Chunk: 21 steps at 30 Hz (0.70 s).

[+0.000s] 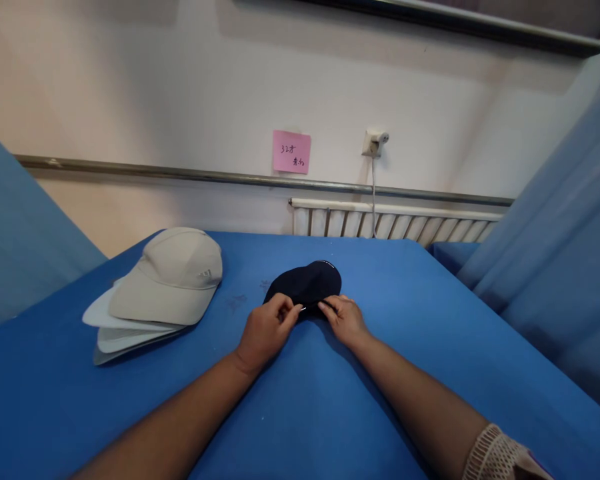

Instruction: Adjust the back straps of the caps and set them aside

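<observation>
Head view: blue cloth-covered table [430, 347], blue drapes at both sides, pale wall behind with metal rail [180, 173], white radiator [395, 220], wall socket [375, 142] with cord. Pink note [291, 152], handwriting possibly "32", rest unclear. Stack of light caps [155, 293] at left, small logo on top one. Dark cap [307, 283] mid-table; left hand [266, 330] and right hand [345, 319] each pinching its near edge.

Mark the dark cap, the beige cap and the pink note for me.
dark cap [307, 281], head view, on its crown.
beige cap [180, 263], head view, on its crown, top of the stack.
pink note [291, 152], head view, on its middle.
</observation>
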Available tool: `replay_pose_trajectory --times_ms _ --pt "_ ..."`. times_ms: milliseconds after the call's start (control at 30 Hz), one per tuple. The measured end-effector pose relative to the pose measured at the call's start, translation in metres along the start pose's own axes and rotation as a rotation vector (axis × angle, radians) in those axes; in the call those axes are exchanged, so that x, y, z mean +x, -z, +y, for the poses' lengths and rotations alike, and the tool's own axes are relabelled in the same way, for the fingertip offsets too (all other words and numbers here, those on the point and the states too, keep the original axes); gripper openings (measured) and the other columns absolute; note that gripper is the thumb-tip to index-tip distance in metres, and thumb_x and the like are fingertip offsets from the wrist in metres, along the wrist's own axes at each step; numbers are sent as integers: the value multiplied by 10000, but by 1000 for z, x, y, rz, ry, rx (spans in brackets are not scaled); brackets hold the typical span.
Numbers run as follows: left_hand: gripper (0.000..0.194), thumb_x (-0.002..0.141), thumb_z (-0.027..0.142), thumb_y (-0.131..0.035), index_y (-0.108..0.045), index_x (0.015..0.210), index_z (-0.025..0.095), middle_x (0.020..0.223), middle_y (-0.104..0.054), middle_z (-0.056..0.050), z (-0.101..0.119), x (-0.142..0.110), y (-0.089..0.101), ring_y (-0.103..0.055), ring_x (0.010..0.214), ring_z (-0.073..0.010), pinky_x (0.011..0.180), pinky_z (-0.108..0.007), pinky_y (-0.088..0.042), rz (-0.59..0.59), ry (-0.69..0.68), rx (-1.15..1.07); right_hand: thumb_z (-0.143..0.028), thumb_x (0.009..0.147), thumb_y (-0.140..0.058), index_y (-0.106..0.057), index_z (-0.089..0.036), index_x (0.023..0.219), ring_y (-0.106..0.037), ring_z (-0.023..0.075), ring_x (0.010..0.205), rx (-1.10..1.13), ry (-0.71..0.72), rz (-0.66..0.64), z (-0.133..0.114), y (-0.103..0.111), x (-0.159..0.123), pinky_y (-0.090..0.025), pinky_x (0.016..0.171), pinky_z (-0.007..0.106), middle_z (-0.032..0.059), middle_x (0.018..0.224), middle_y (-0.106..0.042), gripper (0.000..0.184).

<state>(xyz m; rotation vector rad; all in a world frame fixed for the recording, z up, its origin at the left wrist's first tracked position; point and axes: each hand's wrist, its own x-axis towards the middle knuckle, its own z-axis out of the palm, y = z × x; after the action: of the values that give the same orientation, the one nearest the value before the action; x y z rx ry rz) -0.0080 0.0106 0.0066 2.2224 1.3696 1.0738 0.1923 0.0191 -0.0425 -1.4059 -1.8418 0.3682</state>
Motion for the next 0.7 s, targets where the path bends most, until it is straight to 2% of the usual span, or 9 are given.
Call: replay_pose_trajectory --times_ms 67,133,167,267,433,600,700 --pt "129 884 296 -562 -631 913 190 891 -679 -49 6 -5 -2 -621 833 -192 791 -330 -475 -61 -232 87 -385 938 -496 -706 -231 801 -561 194 775 69 -13 24 3 -2 1 -360 742 309 36 773 -677 294" --pt "216 873 213 -569 -620 1083 204 1116 -662 -78 6 -6 -4 -590 1047 -228 929 -389 -455 -112 -397 150 -402 930 -491 -673 -220 718 -541 183 735 158 -16 44 4 -4 1 -364 728 301 24 717 -635 333" --pt "280 862 186 -578 -603 1140 210 1188 -639 -84 5 -5 -6 -565 1107 -239 963 -413 -442 -114 -435 182 -407 925 -489 -661 -218 699 -533 179 727 212 -16 50 4 -5 1 -368 730 300 17 708 -620 341" --pt "326 837 163 -604 -599 1159 214 1253 -607 -93 -1 0 -8 -538 1151 -261 971 -449 -434 -70 -452 274 -422 905 -498 -662 -217 701 -521 174 735 365 -21 40 3 -8 2 -384 740 297 7 718 -607 332" --pt "312 818 152 -615 -607 1124 215 1246 -624 -92 -5 5 -7 -519 1161 -282 982 -475 -399 -38 -474 344 -480 870 -535 -688 -211 738 -511 181 754 505 -51 -14 1 -11 3 -394 747 298 9 741 -615 336" --pt "283 810 122 -597 -595 1081 202 1128 -671 -82 -2 5 -6 -539 1086 -281 968 -466 -379 -44 -486 389 -455 892 -516 -654 -214 687 -493 178 724 462 -4 -33 -2 -9 1 -382 738 305 3 690 -597 346" --pt "231 834 131 -562 -604 1053 188 1101 -674 -86 0 5 -5 -542 1056 -276 959 -463 -369 -40 -507 424 -392 912 -492 -661 -209 766 -524 185 777 377 39 -39 -4 -7 -2 -387 761 315 16 762 -628 289"
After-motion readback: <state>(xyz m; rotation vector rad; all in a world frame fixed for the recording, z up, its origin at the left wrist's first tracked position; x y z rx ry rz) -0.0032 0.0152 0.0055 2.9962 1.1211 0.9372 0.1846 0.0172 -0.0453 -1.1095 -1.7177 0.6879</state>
